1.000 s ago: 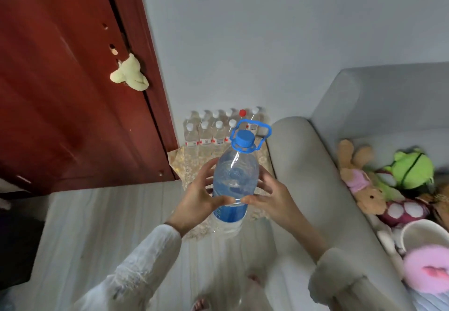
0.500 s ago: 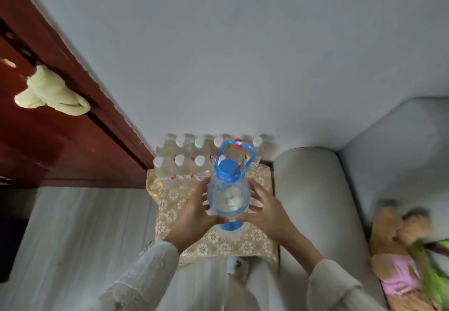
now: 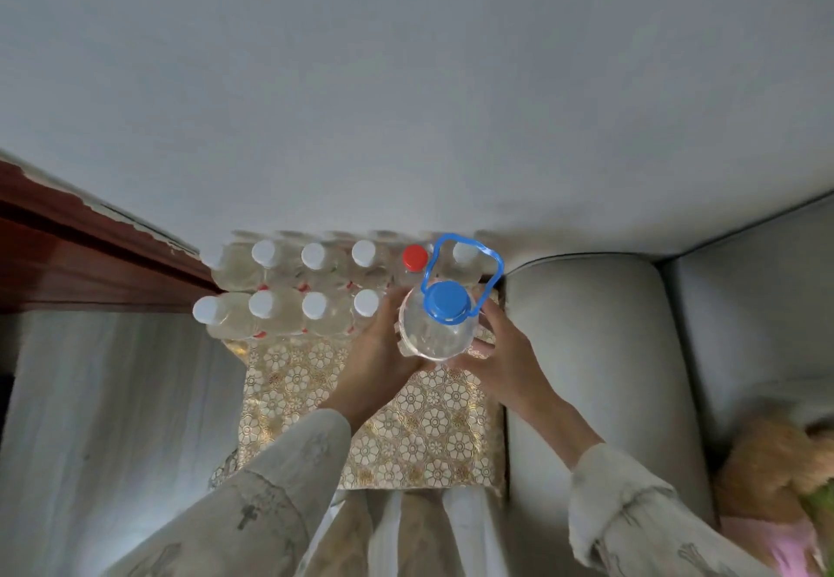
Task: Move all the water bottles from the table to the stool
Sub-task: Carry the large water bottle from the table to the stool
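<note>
I hold a large clear water bottle (image 3: 435,333) with a blue cap and blue carry handle upright between both hands, above the far right part of the stool (image 3: 406,432), which has a gold floral cover. My left hand (image 3: 377,355) grips its left side and my right hand (image 3: 505,355) grips its right side. Several small bottles with white caps (image 3: 289,306) stand in two rows at the stool's far edge by the wall. One bottle with a red cap (image 3: 415,257) stands in the back row.
A grey sofa armrest (image 3: 595,373) runs along the stool's right side. A plush toy (image 3: 776,463) lies on the sofa at lower right. A dark red door (image 3: 67,260) is at left, with pale wood floor (image 3: 113,418) below it. The white wall stands behind the stool.
My view has tipped down and moved closer over the stool. The big bottle, held in both hands, has moved forward and lower, up to the rows of small bottles.
</note>
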